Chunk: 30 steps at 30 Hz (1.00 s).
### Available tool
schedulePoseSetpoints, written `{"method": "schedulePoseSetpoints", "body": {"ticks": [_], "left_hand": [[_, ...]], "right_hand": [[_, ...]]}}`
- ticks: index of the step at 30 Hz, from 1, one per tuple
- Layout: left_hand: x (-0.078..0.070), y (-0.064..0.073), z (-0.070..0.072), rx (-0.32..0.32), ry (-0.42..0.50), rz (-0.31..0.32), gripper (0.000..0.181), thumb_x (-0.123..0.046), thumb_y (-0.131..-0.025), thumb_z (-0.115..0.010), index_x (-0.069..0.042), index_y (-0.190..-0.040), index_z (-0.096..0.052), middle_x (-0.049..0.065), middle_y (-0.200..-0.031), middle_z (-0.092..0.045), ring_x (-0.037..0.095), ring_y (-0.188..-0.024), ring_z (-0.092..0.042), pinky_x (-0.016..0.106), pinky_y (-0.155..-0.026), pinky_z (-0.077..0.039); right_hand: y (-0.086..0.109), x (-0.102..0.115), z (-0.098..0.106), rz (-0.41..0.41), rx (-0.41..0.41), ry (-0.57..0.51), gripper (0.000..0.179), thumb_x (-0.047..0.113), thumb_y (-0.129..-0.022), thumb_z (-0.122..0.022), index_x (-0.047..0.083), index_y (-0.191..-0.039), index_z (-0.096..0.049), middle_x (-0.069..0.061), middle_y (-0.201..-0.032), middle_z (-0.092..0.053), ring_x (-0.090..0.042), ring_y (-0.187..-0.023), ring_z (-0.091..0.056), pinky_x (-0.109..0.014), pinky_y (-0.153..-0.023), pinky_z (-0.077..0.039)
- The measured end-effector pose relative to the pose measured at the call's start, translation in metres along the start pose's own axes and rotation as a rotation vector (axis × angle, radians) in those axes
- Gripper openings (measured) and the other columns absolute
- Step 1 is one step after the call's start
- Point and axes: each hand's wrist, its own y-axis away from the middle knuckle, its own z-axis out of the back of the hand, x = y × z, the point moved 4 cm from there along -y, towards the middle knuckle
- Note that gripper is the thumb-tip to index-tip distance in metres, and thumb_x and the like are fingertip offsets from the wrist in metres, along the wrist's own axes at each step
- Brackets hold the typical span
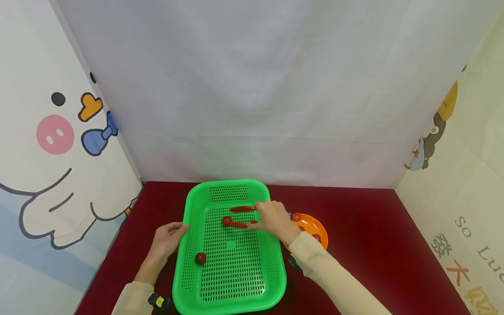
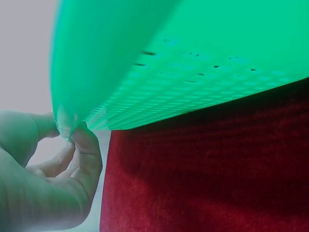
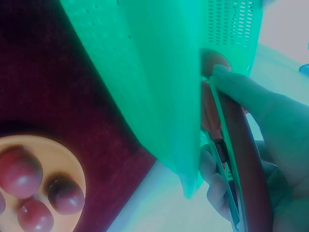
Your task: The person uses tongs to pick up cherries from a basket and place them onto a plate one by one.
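Note:
A green perforated plastic basket [image 1: 232, 280] stands in front of me. My left hand [image 1: 167, 238] pinches its left rim [image 2: 67, 118] between thumb and fingers. Over the basket's right side, my right hand [image 1: 273, 218] grips a pair of red tongs [image 1: 240, 209] with metal along the inner faces [image 3: 241, 159]. Their two arms spread apart over the basket floor. A small round red fruit [image 1: 227, 221] is at the tip of the nearer arm. Another dark red fruit [image 1: 201, 258] lies at the left of the basket floor.
An orange plate [image 1: 322, 229] with several round red fruits [image 3: 36, 215] sits right of the basket, partly hidden by my right arm. A dark red cloth [image 1: 374, 245] covers the table. White curtains [image 1: 252, 109] rise behind, with printed sheets at both sides.

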Motion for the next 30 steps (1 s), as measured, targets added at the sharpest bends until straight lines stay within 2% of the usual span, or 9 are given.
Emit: {"method": "schedulePoseSetpoints", "body": {"ticks": [4, 9, 14, 20, 27, 30], "left_hand": [[0.000, 0.000, 0.000, 0.000, -0.007, 0.005, 0.056, -0.031, -0.107, -0.057, 0.010, -0.146, -0.048, 0.031, -0.137, -0.058, 0.011, -0.086, -0.067, 0.029, -0.072, -0.056], [-0.001, 0.001, 0.000, 0.000, -0.013, 0.007, 0.056, -0.031, -0.108, -0.056, 0.009, -0.146, -0.048, 0.031, -0.137, -0.058, 0.012, -0.090, -0.067, 0.030, -0.073, -0.056], [-0.001, 0.001, 0.000, 0.003, -0.006, 0.005, 0.056, -0.030, -0.108, -0.056, 0.009, -0.146, -0.048, 0.031, -0.137, -0.058, 0.011, -0.088, -0.067, 0.029, -0.072, -0.056], [-0.001, 0.000, 0.000, -0.003, -0.026, -0.005, 0.056, -0.031, -0.108, -0.056, 0.009, -0.146, -0.048, 0.031, -0.137, -0.058, 0.018, -0.095, -0.068, 0.032, -0.075, -0.057], [0.000, 0.000, 0.000, 0.004, -0.023, 0.000, 0.056, -0.030, -0.108, -0.056, 0.009, -0.147, -0.047, 0.031, -0.137, -0.058, 0.013, -0.092, -0.067, 0.030, -0.074, -0.056], [0.000, -0.001, 0.001, 0.001, -0.025, -0.001, 0.055, -0.030, -0.107, -0.056, 0.010, -0.146, -0.048, 0.031, -0.136, -0.058, 0.013, -0.090, -0.067, 0.030, -0.073, -0.055]], "right_hand": [[-0.003, 0.002, -0.004, 0.000, 0.016, -0.004, 0.048, 0.044, -0.074, -0.093, 0.006, -0.091, -0.069, 0.003, -0.056, -0.043, -0.010, -0.045, -0.034, -0.022, -0.042, -0.026], [-0.006, 0.005, -0.008, -0.027, 0.042, -0.013, 0.050, 0.044, -0.074, -0.094, 0.006, -0.097, -0.072, 0.001, -0.065, -0.055, -0.011, -0.051, -0.043, -0.023, -0.043, -0.032], [-0.007, 0.007, -0.010, -0.045, 0.068, -0.001, 0.048, 0.045, -0.074, -0.093, 0.008, -0.094, -0.070, 0.001, -0.065, -0.054, -0.012, -0.050, -0.045, -0.024, -0.044, -0.034], [-0.008, 0.006, -0.012, -0.043, 0.069, 0.009, 0.046, 0.045, -0.075, -0.093, 0.009, -0.094, -0.072, 0.001, -0.069, -0.058, -0.011, -0.053, -0.046, -0.024, -0.045, -0.036], [-0.007, 0.004, -0.011, -0.039, 0.065, 0.015, 0.048, 0.046, -0.075, -0.093, 0.009, -0.098, -0.075, -0.002, -0.081, -0.069, -0.013, -0.056, -0.054, -0.025, -0.046, -0.041], [-0.006, 0.003, -0.011, -0.033, 0.051, 0.012, 0.047, 0.046, -0.075, -0.093, 0.009, -0.097, -0.075, -0.003, -0.082, -0.071, -0.012, -0.054, -0.053, -0.024, -0.045, -0.040]]}}
